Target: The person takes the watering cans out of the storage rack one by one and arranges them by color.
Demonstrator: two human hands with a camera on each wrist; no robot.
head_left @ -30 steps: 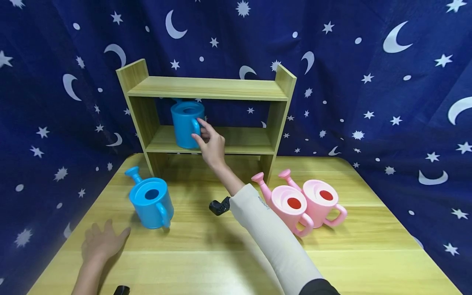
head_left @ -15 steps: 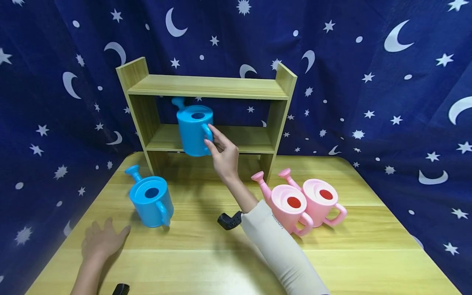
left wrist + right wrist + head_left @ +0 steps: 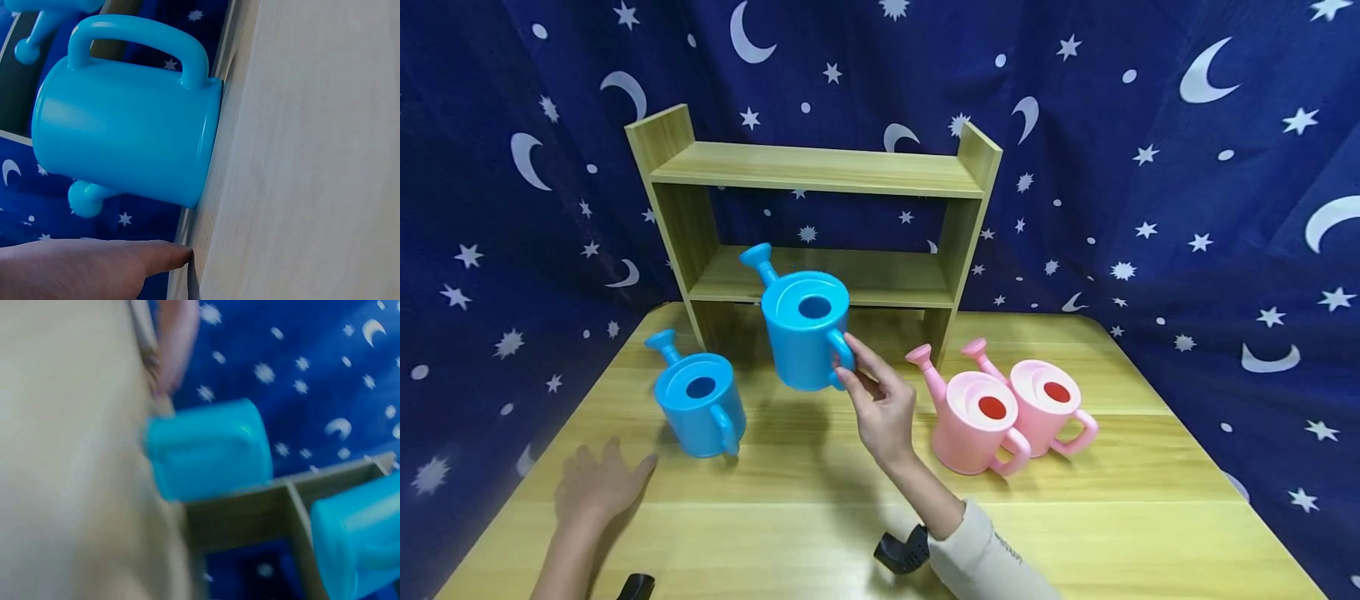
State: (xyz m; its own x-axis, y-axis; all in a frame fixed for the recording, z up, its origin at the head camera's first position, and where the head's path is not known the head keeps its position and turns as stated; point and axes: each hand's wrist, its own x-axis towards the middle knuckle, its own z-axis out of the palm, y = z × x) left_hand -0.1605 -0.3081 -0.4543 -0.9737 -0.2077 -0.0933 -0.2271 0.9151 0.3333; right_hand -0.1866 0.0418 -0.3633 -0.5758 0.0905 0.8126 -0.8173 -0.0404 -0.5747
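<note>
My right hand (image 3: 883,404) grips the handle of a blue watering can (image 3: 805,333), which hangs above the table in front of the shelf, spout toward the back left. In the blurred right wrist view this held watering can (image 3: 359,537) shows at the right edge. A second blue watering can (image 3: 700,404) stands upright on the table at the left. Close in front of it, my left hand (image 3: 597,487) rests on the table with fingers spread, apart from the can. The left wrist view shows that standing can (image 3: 125,125) beyond my thumb.
A two-tier wooden shelf (image 3: 820,167) stands at the back of the wooden table (image 3: 760,533). Two pink watering cans (image 3: 973,425) stand close together at the right. A dark blue curtain (image 3: 1187,208) with moons and stars hangs behind and at both sides.
My right hand has drawn the blue watering can out of the shelf's middle level, forward, down and slightly right. The left hand stays on the table.
</note>
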